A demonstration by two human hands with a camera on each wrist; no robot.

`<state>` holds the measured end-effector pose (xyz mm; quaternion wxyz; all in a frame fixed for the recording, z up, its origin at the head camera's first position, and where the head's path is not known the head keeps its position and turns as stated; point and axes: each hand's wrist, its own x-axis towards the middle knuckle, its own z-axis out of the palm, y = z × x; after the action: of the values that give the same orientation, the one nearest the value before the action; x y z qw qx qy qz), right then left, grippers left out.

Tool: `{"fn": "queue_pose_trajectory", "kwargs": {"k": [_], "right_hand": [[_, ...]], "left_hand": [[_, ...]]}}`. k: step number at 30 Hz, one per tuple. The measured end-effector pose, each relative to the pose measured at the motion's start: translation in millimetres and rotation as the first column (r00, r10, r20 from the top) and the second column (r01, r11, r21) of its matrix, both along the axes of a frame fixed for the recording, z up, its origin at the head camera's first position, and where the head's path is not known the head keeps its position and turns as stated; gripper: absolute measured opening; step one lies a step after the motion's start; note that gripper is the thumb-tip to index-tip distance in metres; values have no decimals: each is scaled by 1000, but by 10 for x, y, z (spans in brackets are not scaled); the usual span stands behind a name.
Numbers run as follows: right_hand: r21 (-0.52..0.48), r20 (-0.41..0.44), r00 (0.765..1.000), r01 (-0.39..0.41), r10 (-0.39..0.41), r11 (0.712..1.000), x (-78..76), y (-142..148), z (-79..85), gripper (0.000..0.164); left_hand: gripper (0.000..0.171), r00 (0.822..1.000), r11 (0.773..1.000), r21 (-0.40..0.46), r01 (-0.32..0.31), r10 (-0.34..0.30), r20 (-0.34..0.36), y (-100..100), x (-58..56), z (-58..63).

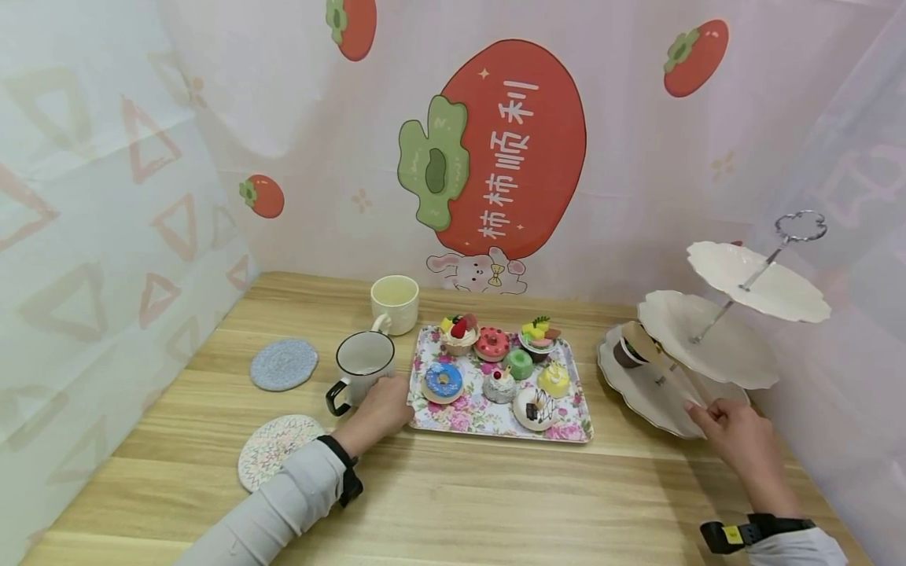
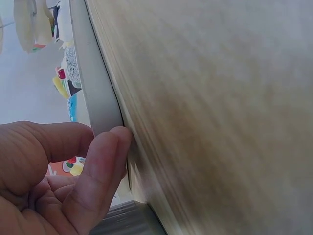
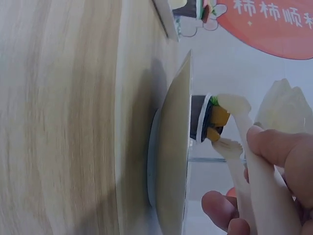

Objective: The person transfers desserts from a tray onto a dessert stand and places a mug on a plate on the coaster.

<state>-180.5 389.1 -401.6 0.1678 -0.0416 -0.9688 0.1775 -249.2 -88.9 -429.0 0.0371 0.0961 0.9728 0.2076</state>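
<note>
My left hand [image 1: 382, 407] is at the near left corner of a floral tray [image 1: 463, 424]. In the left wrist view its thumb and a finger [image 2: 100, 156] pinch the tray's rim. My right hand [image 1: 743, 436] grips pale tongs [image 3: 266, 191] over the bottom tier [image 1: 661, 407] of a white three-tier stand. Between the tong tips is a small dark-cupped cupcake [image 3: 198, 115] with orange and green topping, at the plate's surface; whether it bears on the plate I cannot tell. Toy donuts, such as a blue donut [image 1: 443, 381], and several small cakes lie on the tray.
Left of the tray stand a white mug [image 1: 364, 360] with a black handle and a cream cup [image 1: 395, 305]. A grey-blue coaster [image 1: 283, 364] and a multicoloured coaster [image 1: 272, 452] lie further left. The stand's middle tier [image 1: 736, 354] and top tier [image 1: 778, 295] overhang the bottom one.
</note>
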Motion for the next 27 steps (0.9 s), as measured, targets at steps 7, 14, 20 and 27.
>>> {"fn": "queue_pose_trajectory", "kwargs": {"k": [7, 14, 20, 27], "right_hand": [[42, -64, 997, -35, 37, 999, -18, -51, -26, 37], [24, -60, 998, -6, 7, 1000, -35, -79, 1, 40], [-18, -60, 997, 41, -42, 999, -12, -130, 10, 37], [-52, -36, 997, 59, -61, 997, 36, -213, 26, 37]], "left_hand": [[16, 999, 1000, 16, -9, 9, 31, -8, 2, -3], [20, 1000, 1000, 29, -2, 1, 23, -5, -1, 5], [23, 1000, 999, 34, 6, -7, 14, -4, 4, 14], [22, 1000, 1000, 27, 3, -4, 16, -11, 5, 13]]}}
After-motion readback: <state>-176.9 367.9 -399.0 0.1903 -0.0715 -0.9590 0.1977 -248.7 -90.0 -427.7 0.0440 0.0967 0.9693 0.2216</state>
